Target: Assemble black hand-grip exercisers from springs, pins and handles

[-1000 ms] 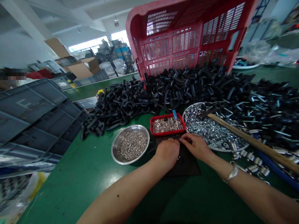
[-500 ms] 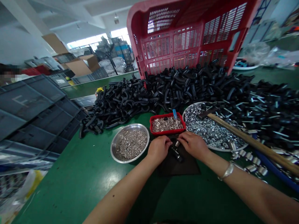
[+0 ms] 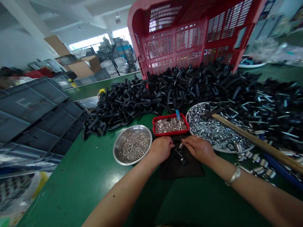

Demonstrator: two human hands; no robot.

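Over a dark mat [image 3: 187, 171] on the green table, both my hands work close together. My right hand [image 3: 200, 148] has its thumb and fingers closed on a small metal spring [image 3: 181, 146]. A black part with a shiny metal pin or rod [image 3: 181, 160] lies on the mat just below the spring. The fingers of my left hand [image 3: 162, 148] are pinched together near the top of that part; whatever they hold is too small to make out. Just beyond the hands sits a red tray [image 3: 155, 133] of small metal pins, with a blue-handled screwdriver [image 3: 177, 114] in it.
A metal bowl [image 3: 115, 154] of tiny parts stands at left. At right, a hammer [image 3: 236, 130] rests across a white-rimmed tray [image 3: 221, 150] of metal rings. Loose springs [image 3: 258, 170] lie nearby. Black curved parts [image 3: 132, 101] pile behind, before a red crate [image 3: 161, 45]. Grey crates [image 3: 35, 116] stand left.
The view has shifted slightly. My hands stay nearly in place, both still pinched around the spring and the black part.
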